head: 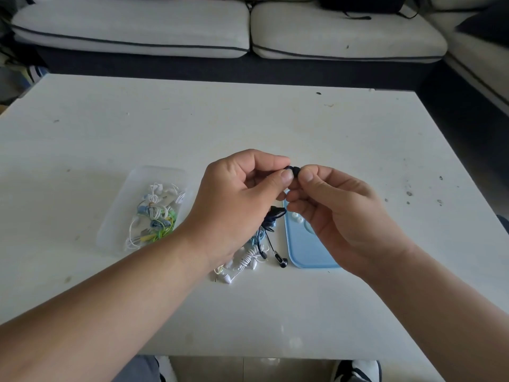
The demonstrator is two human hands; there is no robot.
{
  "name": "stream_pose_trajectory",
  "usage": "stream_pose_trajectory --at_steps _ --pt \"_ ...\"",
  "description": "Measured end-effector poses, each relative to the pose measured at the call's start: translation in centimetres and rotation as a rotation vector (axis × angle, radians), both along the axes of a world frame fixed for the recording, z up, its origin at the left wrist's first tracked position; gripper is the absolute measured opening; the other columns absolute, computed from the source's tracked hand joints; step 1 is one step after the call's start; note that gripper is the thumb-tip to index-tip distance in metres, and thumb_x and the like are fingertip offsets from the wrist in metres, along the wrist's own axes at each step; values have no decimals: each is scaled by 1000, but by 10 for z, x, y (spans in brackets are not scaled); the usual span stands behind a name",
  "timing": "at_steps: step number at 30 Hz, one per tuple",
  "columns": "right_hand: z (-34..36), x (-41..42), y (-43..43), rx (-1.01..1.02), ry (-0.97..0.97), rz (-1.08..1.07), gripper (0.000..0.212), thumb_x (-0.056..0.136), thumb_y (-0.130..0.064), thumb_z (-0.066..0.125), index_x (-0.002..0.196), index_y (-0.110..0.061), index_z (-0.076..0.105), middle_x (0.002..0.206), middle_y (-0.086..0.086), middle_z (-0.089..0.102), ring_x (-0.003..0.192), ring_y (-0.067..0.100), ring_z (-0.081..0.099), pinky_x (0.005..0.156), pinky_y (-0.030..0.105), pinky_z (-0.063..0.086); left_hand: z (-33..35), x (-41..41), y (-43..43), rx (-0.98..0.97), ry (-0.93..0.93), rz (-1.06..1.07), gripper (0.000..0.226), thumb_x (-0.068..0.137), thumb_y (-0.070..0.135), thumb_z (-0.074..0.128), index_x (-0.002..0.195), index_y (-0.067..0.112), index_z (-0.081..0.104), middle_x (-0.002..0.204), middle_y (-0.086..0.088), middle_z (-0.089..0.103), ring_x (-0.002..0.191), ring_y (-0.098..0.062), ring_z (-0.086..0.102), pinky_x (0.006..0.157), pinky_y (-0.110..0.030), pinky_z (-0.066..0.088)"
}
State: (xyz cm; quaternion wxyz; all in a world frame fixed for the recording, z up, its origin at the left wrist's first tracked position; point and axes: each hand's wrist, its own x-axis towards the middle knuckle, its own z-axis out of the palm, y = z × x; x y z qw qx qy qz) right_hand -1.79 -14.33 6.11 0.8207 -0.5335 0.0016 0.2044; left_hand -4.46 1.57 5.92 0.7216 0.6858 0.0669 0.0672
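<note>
Above the white table [275, 128] my left hand [242, 199] and my right hand [333, 208] meet fingertip to fingertip. Between them they pinch a small dark earbud piece [292, 170]. The dark earphone cable [271, 224] hangs from my left hand, and its other earbud [283, 262] dangles near the table. Below my hands lies a small pile of white and blue earphones [248, 260]. A light blue tray [305, 244] with small white ear tips [295, 216] lies under my right hand.
A clear plastic box [121, 216] at the left holds several bundled white, blue and green earphones [157, 216]. A pale sofa [220, 28] runs behind the table. My knees and a shoe [358, 370] show below the near table edge.
</note>
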Motion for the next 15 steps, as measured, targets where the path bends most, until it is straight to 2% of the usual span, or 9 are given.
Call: stream_pose_trajectory --at_steps 4,7,10,15 --pt "-3 2 -1 -49 -27 -70 11 95 -5 63 97 5 68 86 23 66 79 26 68 70 26 58 2 -1 0 25 0 -23 14 90 6 78 100 16 78 89 0 80 75 -7 74 67 -15 53" --pt "-3 3 -3 -40 -31 -54 17 89 -9 67 98 5 68 87 23 66 84 31 67 71 28 59 2 0 1 25 -9 -27 14 90 6 77 101 14 78 90 -1 80 75 -7 73 66 -15 53" --pt "-1 2 -2 -21 -30 -27 23 83 -13 69 98 4 68 84 20 66 84 30 66 71 27 58 3 0 1 4 -4 -25 14 91 5 76 102 14 77 89 -2 80 75 -9 73 66 -15 53" --pt "0 4 -4 -52 -44 5 20 82 -13 70 94 3 70 79 17 69 75 25 68 69 25 57 2 0 3 33 -11 -44 14 91 4 76 101 13 77 89 -1 80 74 -9 74 65 -15 53"
